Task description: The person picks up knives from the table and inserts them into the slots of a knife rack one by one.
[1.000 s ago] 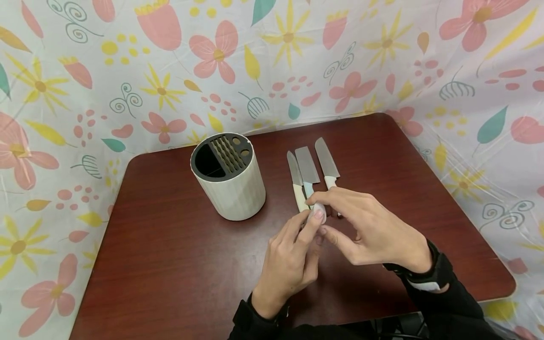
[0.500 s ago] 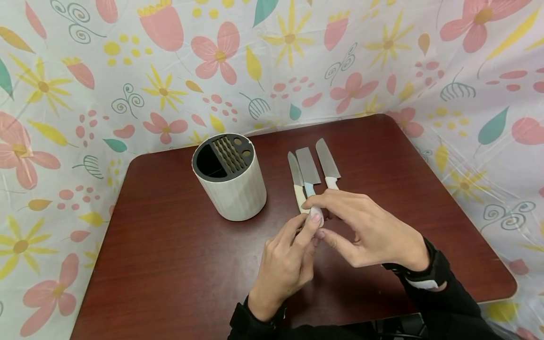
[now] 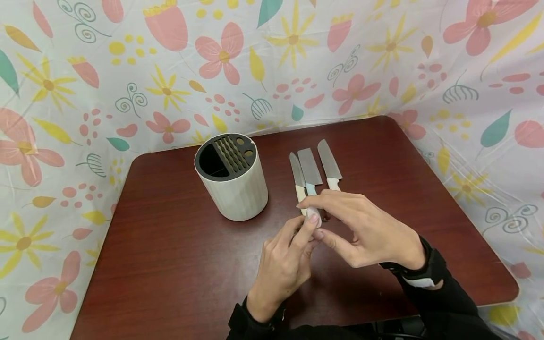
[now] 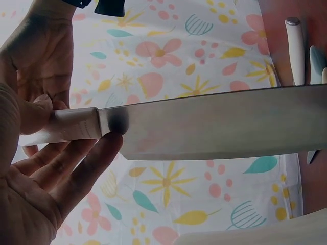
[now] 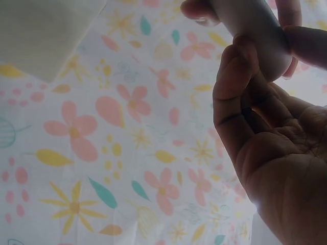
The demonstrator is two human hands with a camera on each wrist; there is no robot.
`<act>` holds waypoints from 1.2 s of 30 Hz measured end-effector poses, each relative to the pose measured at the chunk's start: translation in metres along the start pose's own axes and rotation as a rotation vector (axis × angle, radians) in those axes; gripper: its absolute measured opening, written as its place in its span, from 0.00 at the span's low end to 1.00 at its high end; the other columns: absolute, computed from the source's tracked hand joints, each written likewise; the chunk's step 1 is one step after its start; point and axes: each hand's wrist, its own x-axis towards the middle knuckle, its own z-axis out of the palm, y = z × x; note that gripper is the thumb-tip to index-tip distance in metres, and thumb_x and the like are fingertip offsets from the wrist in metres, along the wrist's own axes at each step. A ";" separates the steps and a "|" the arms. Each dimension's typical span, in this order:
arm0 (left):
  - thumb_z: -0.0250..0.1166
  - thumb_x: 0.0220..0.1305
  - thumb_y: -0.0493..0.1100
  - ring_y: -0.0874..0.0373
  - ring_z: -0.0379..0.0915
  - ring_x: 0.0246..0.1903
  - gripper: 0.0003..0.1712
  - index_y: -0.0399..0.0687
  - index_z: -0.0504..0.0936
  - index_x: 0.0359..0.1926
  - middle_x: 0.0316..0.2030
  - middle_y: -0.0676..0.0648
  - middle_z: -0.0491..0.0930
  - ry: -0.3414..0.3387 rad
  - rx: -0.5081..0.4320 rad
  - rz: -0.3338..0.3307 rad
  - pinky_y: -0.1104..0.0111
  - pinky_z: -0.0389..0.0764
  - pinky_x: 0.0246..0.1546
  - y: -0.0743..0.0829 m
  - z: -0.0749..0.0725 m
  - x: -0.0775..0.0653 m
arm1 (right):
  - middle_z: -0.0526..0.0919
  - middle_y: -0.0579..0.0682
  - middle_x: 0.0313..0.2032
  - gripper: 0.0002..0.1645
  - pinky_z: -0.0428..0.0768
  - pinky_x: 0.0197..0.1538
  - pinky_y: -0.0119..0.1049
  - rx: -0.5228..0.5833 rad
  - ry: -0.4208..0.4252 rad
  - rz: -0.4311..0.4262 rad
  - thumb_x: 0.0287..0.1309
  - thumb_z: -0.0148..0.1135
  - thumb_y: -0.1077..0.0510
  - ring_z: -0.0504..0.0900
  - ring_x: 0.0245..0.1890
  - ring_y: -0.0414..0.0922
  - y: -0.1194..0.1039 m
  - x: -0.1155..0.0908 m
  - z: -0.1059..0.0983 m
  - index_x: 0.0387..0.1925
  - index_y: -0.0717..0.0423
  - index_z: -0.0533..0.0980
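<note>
A white-handled kitchen knife (image 4: pixel 204 127) is held up off the table, its broad steel blade crossing the left wrist view with the tip cut off. My left hand (image 3: pixel 282 264) grips its handle (image 4: pixel 82 124). From the other side, my right hand (image 3: pixel 369 231) pinches the same handle near its butt, thumb below and index finger above. Only the rounded handle end shows in the head view; the blade is hidden there. Beyond the hands lie a slim cream-handled knife (image 3: pixel 297 172), a light-blue-handled cleaver (image 3: pixel 310 167) and another white-handled knife (image 3: pixel 329 160).
A white ribbed knife holder (image 3: pixel 238 198) stands left of the knives, with a black top of wavy slots, two round holes and an open compartment. The brown table (image 3: pixel 178 264) meets a flower-patterned curtain (image 3: pixel 170 61) behind.
Both hands, with the knife handle between them, shift slightly left. The handle end tilts a little. The knives and holder on the table stay put, apart from a slight camera shift.
</note>
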 end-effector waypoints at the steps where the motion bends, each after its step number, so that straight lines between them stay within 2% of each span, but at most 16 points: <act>1: 0.60 0.74 0.39 0.58 0.82 0.31 0.23 0.38 0.70 0.66 0.42 0.40 0.82 0.000 0.001 0.001 0.80 0.81 0.29 0.000 0.000 0.000 | 0.85 0.48 0.48 0.21 0.74 0.60 0.23 0.004 0.003 -0.004 0.73 0.54 0.51 0.82 0.44 0.37 0.000 0.000 0.000 0.58 0.61 0.76; 5: 0.61 0.73 0.38 0.57 0.82 0.32 0.25 0.37 0.69 0.67 0.42 0.40 0.82 -0.005 0.003 0.000 0.79 0.82 0.30 -0.001 0.000 0.000 | 0.85 0.49 0.49 0.22 0.68 0.70 0.24 0.005 0.017 -0.010 0.73 0.54 0.51 0.83 0.45 0.39 0.002 0.001 0.002 0.57 0.61 0.77; 8: 0.60 0.73 0.38 0.56 0.83 0.33 0.26 0.37 0.68 0.68 0.43 0.39 0.82 -0.010 0.005 -0.005 0.77 0.83 0.33 -0.002 0.000 0.000 | 0.85 0.50 0.49 0.22 0.65 0.73 0.26 0.004 0.020 -0.008 0.73 0.54 0.50 0.83 0.46 0.40 0.003 0.002 0.002 0.57 0.62 0.77; 12: 0.60 0.73 0.38 0.56 0.82 0.34 0.26 0.37 0.68 0.68 0.43 0.40 0.81 -0.015 0.008 -0.005 0.76 0.83 0.35 -0.003 -0.001 0.000 | 0.86 0.48 0.48 0.22 0.69 0.69 0.24 0.007 0.024 0.001 0.73 0.55 0.49 0.82 0.42 0.36 0.005 0.003 0.003 0.58 0.60 0.77; 15: 0.62 0.72 0.38 0.56 0.83 0.35 0.26 0.35 0.69 0.67 0.43 0.39 0.82 -0.011 -0.001 -0.004 0.75 0.84 0.37 -0.004 -0.002 0.000 | 0.85 0.46 0.45 0.22 0.73 0.52 0.18 0.024 0.052 -0.007 0.71 0.57 0.50 0.76 0.34 0.32 0.008 0.006 0.003 0.57 0.60 0.78; 19: 0.61 0.72 0.38 0.56 0.83 0.35 0.25 0.33 0.69 0.66 0.42 0.39 0.82 -0.010 -0.015 -0.010 0.75 0.85 0.38 -0.005 -0.003 0.000 | 0.84 0.47 0.41 0.19 0.67 0.32 0.17 0.094 0.110 -0.069 0.68 0.58 0.57 0.69 0.27 0.31 0.014 0.012 0.003 0.55 0.64 0.78; 23: 0.60 0.74 0.38 0.55 0.83 0.35 0.24 0.33 0.69 0.66 0.41 0.38 0.82 -0.003 -0.015 -0.012 0.73 0.86 0.38 -0.006 -0.005 0.001 | 0.83 0.50 0.39 0.17 0.71 0.34 0.20 0.151 0.174 -0.120 0.68 0.55 0.60 0.74 0.32 0.35 0.021 0.018 0.006 0.51 0.69 0.78; 25: 0.60 0.73 0.39 0.54 0.84 0.35 0.24 0.33 0.69 0.65 0.41 0.38 0.82 0.007 -0.012 -0.010 0.71 0.86 0.38 -0.006 -0.005 0.001 | 0.83 0.51 0.39 0.18 0.74 0.37 0.23 0.151 0.218 -0.111 0.71 0.55 0.58 0.77 0.36 0.37 0.024 0.021 0.008 0.50 0.71 0.79; 29: 0.61 0.73 0.39 0.53 0.84 0.35 0.23 0.33 0.70 0.64 0.41 0.38 0.82 0.025 -0.003 -0.013 0.69 0.87 0.38 -0.007 -0.007 0.003 | 0.83 0.52 0.39 0.18 0.76 0.41 0.29 0.123 0.287 -0.042 0.72 0.54 0.57 0.79 0.40 0.38 0.032 0.026 0.011 0.50 0.69 0.80; 32: 0.62 0.72 0.39 0.52 0.85 0.36 0.23 0.33 0.70 0.63 0.41 0.37 0.82 0.031 -0.006 -0.013 0.69 0.87 0.38 -0.007 -0.009 0.005 | 0.83 0.53 0.40 0.18 0.76 0.41 0.27 0.101 0.313 0.007 0.72 0.54 0.56 0.79 0.41 0.39 0.039 0.028 0.014 0.51 0.66 0.80; 36: 0.62 0.72 0.38 0.53 0.85 0.35 0.23 0.33 0.71 0.62 0.41 0.38 0.82 0.041 -0.006 -0.008 0.69 0.87 0.38 -0.007 -0.011 0.006 | 0.84 0.57 0.45 0.20 0.72 0.37 0.25 0.074 0.340 0.049 0.74 0.53 0.52 0.79 0.41 0.41 0.051 0.029 0.019 0.51 0.65 0.80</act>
